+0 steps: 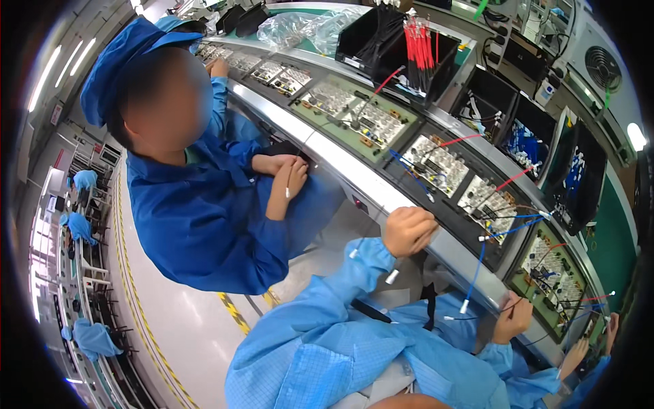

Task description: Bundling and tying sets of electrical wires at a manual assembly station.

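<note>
My left hand (409, 230) is closed in a loose fist over the metal front edge of the bench; what its fingers hold, if anything, is hidden. A small white connector (392, 276) hangs just below it, near my light blue sleeve. My right hand (512, 318) pinches a thin black wire (480, 316) at the bench edge, a small white plug on its left end. Between my hands, a blue wire (475, 276) droops over the edge with a white connector. Beyond them, circuit boards (487, 201) with whitish parts and red leads lie in a dark fixture.
Left of me sits a person in dark blue (204, 211), hands together. Another worker's hand (575, 358) is at lower right. Behind the boards stand black bins (409, 54) of red and black wires and a bin (524, 140) of blue ones. A green-framed board (553, 276) lies right.
</note>
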`<action>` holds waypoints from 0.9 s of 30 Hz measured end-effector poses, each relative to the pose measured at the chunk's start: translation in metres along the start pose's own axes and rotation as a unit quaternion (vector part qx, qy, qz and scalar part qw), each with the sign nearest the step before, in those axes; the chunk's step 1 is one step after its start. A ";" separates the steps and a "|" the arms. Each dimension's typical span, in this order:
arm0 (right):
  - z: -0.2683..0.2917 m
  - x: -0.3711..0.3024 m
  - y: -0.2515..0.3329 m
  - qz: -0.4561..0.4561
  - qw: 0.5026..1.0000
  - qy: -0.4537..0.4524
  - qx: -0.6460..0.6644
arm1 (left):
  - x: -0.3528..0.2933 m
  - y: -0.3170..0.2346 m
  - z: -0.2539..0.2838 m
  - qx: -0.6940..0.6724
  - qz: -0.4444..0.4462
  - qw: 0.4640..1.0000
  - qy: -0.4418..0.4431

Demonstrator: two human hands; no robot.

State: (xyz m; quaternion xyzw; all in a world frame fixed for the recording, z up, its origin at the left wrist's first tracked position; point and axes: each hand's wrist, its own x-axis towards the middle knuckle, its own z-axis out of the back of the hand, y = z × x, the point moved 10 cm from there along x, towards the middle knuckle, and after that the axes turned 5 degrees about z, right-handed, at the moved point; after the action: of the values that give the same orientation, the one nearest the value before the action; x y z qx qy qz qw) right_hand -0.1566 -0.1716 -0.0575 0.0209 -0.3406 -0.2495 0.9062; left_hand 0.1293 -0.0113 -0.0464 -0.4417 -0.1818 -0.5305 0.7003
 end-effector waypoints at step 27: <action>-0.012 0.027 0.046 0.019 0.995 -0.093 0.014 | -0.089 0.022 0.003 -0.038 0.043 0.978 0.201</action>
State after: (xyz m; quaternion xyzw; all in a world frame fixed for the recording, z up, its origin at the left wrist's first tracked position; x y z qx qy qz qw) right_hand -0.1113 -0.1454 -0.0408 0.0039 -0.4276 -0.2279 0.8748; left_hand 0.1165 0.0444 -0.1187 -0.3597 0.0016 -0.5845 0.7273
